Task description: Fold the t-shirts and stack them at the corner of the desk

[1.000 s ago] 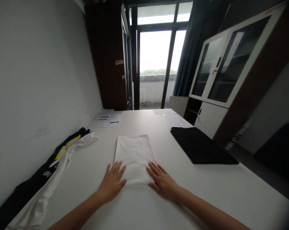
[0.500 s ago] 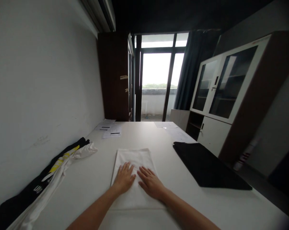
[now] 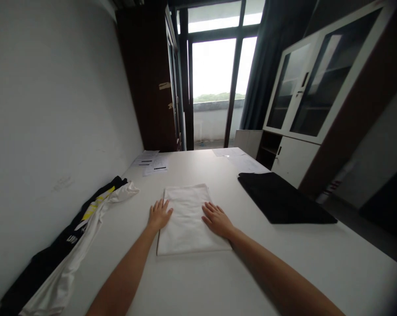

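Ten fingers lie flat and slightly spread, pinching nothing: your left hand (image 3: 159,215) rests on the left edge of the cloth (image 3: 188,219), fingertips on the fabric and the heel over the table (image 3: 218,281); your right hand (image 3: 216,218) lies palm down on the cloth's right edge, fingers fanned toward its middle. That cloth, white and folded into a neat rectangle, sits flat on the white table, straight in front of you between both hands. Left of the cloth, against the wall, a heap of clothes (image 3: 73,232) stretches along the table, black, white and yellow. Right of the cloth, well apart, lies a black mat (image 3: 284,202). Beyond the cloth, near the far edge, papers (image 3: 152,163) lie scattered.
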Tool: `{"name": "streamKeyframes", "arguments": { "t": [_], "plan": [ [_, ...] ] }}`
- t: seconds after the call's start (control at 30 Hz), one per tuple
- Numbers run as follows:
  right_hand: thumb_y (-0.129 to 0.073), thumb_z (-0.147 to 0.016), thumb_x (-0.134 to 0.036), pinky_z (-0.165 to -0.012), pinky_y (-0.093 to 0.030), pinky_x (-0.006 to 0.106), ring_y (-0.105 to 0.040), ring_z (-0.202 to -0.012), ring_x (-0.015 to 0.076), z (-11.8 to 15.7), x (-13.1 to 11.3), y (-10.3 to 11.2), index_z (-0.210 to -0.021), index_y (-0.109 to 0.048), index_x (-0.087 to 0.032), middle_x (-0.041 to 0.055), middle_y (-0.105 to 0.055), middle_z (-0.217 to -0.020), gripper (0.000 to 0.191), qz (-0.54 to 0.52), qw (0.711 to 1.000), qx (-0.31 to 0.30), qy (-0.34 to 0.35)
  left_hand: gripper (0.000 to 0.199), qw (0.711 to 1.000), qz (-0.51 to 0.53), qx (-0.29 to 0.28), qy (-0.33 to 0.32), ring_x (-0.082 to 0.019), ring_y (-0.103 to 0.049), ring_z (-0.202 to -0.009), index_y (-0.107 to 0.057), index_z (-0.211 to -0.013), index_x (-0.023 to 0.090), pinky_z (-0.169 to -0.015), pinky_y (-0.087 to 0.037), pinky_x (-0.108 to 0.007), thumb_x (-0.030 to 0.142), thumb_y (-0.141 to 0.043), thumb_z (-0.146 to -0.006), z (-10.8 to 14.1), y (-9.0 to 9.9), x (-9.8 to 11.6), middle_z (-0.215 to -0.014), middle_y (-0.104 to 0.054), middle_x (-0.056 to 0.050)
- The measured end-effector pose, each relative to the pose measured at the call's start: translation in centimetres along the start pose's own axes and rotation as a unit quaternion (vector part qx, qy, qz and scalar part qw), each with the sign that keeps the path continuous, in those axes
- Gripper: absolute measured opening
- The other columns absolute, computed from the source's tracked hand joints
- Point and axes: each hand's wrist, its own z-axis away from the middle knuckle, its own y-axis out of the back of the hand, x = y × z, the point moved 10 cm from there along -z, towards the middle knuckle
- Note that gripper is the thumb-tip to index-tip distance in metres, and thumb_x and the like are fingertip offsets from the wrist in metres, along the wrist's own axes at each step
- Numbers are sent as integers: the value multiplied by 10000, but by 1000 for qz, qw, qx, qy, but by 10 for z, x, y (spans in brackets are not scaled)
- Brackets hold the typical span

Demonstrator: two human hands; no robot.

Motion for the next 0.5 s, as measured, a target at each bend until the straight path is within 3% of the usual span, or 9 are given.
{"name": "streamKeyframes", "arguments": {
  "t": [0.1, 0.17, 0.27, 0.37, 0.5],
  "plan": [
    [-360, -1048, -531, -1263, -145, 501, -181, -1576, 281, 0, 10, 3, -1598, -399, -207, 109, -259, -1687, 640, 10, 1000, 5, -23, 611, 998, 4, 39, 42, -358, -304, -1523, -433, -1557, 207, -1210, -225, -588, 521, -361, -1038, -4, 8, -18, -1650, -351, -159],
    [-359, -1045, -559, -1269, -120, 499, -155, -1582, 278, -2, 5, 4, -1612, -371, -207, 114, -241, -1692, 667, 12, 1000, 9, -12, 580, 995, 15, 85, 40, -333, -319, -1518, -459, -1534, 178, -1216, -245, -556, 474, -365, -1044, -2, 20, -15, -1640, -367, -166],
    [-338, -1046, -593, -1278, -85, 493, -135, -1586, 270, -13, -19, 4, -1632, -326, -221, 100, -207, -1702, 694, 10, 999, 13, 44, 503, 991, 37, 124, -27, -274, -378, -1490, -517, -1481, 191, -1233, -263, -489, 410, -375, -1051, 8, 35, 14, -1608, -432, -131],
    [-327, -1053, -588, -1275, -113, 507, -165, -1580, 273, -34, -42, -2, -1630, -329, -236, 95, -222, -1697, 676, -2, 995, -3, 98, 424, 985, 38, 116, -118, -262, -450, -1438, -604, -1381, 193, -1237, -272, -468, 369, -431, -1036, 22, 39, 53, -1546, -514, -119],
    [-360, -1052, -549, -1259, -175, 517, -210, -1568, 281, -66, -46, -11, -1612, -368, -219, 117, -273, -1682, 650, -8, 995, -8, 103, 427, 985, 25, 95, -142, -286, -509, -1380, -610, -1374, 162, -1204, -336, -471, 344, -496, -1005, 38, 39, 79, -1486, -570, -143]
  ]
}}
